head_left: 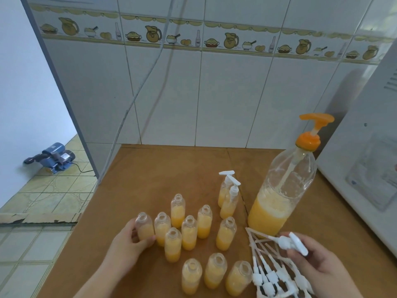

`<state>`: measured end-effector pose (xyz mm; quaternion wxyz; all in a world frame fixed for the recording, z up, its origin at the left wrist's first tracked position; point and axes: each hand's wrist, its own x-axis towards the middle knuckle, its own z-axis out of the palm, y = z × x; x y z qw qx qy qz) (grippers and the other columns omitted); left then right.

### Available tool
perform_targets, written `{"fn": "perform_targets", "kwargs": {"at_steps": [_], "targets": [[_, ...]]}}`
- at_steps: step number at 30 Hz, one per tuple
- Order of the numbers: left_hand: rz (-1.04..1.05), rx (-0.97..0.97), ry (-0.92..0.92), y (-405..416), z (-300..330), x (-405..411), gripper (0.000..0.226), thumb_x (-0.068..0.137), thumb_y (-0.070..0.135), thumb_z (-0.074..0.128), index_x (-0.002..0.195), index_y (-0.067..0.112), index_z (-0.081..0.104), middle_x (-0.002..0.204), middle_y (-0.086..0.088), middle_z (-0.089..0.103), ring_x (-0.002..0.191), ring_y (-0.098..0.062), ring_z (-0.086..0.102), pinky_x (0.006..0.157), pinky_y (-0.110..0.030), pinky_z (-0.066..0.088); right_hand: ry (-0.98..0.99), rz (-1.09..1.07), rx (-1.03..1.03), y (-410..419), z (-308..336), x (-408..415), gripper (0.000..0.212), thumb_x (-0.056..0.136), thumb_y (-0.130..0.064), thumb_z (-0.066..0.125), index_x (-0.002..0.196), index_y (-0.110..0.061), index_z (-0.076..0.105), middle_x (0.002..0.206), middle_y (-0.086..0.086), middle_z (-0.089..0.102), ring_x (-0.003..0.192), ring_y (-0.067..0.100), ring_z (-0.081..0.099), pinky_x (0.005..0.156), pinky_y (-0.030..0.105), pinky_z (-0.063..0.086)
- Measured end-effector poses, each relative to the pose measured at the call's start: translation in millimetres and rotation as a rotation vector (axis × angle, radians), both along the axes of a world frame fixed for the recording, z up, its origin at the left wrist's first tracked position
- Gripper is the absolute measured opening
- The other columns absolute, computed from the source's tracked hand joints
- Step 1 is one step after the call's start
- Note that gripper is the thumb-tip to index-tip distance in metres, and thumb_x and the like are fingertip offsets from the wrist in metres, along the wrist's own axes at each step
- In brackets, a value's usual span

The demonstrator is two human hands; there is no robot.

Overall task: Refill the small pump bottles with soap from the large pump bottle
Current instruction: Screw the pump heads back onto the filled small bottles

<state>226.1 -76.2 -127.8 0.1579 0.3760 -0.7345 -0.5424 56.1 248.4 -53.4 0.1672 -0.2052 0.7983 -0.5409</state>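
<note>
The large clear bottle (277,198) with an orange pump head stands at the right, roughly a third full of orange soap. Several small open bottles (189,232) holding orange soap stand grouped on the brown table (163,173). Two small bottles with white pumps fitted (228,197) stand beside the large one. My left hand (126,244) grips the leftmost small open bottle (145,229). My right hand (315,263) holds a white pump top (292,243) by its head, its tube pointing left. A pile of loose white pump tops (277,274) lies under that hand.
A white appliance (369,160) fills the right side, close behind the large bottle. The tiled wall stands at the back of the table. The table's left edge drops to a tiled floor, where a blue machine (53,158) sits.
</note>
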Motion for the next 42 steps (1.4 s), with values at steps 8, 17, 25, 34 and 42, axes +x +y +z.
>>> {"fn": "perform_targets", "kwargs": {"at_steps": [8,17,25,34,42], "targets": [[0.129,-0.155,0.083,13,16,14,0.050,0.077,0.025,0.076,0.077,0.068,0.052,0.094,0.012,0.062,0.087,-0.009,0.061,0.070,-0.023,0.044,-0.140,-0.081,-0.414,-32,36,21,0.071,0.046,-0.074,0.076,0.097,-0.023,0.075,0.071,0.016,0.065,0.063,0.022,0.055,0.058,0.020,0.050],[-0.015,-0.566,0.237,42,65,19,0.041,0.064,0.061,0.061,0.103,0.065,0.047,0.099,0.027,0.049,0.095,0.012,0.050,0.078,0.000,0.035,-0.259,0.047,-0.716,-88,71,51,0.075,0.044,-0.068,0.080,0.097,-0.015,0.075,0.078,0.009,0.067,0.063,0.015,0.057,0.054,0.019,0.048],[-0.025,-0.587,0.290,52,75,20,0.050,0.066,0.063,0.060,0.108,0.036,0.060,0.099,0.021,0.050,0.095,0.007,0.053,0.079,0.003,0.034,-0.202,0.084,-0.584,-95,73,50,0.076,0.044,-0.077,0.073,0.099,-0.024,0.073,0.084,0.009,0.069,0.067,0.016,0.056,0.059,0.022,0.049],[-0.146,-0.578,0.245,66,98,15,0.047,0.064,0.080,0.052,0.109,0.070,0.042,0.112,0.039,0.051,0.103,0.017,0.049,0.083,0.003,0.033,-0.222,0.231,-0.322,-105,84,50,0.034,0.067,-0.048,0.060,0.084,-0.023,0.076,0.073,0.008,0.068,0.066,0.013,0.055,0.070,0.027,0.045],[-0.247,-0.164,0.440,89,124,1,0.044,0.062,0.066,0.061,0.098,0.041,0.067,0.075,0.000,0.065,0.066,-0.001,0.055,0.060,-0.010,0.041,-0.534,0.229,-0.550,-133,81,46,0.059,0.073,-0.057,0.064,0.101,-0.006,0.069,0.101,0.013,0.071,0.092,0.025,0.065,0.091,0.046,0.045]]}}
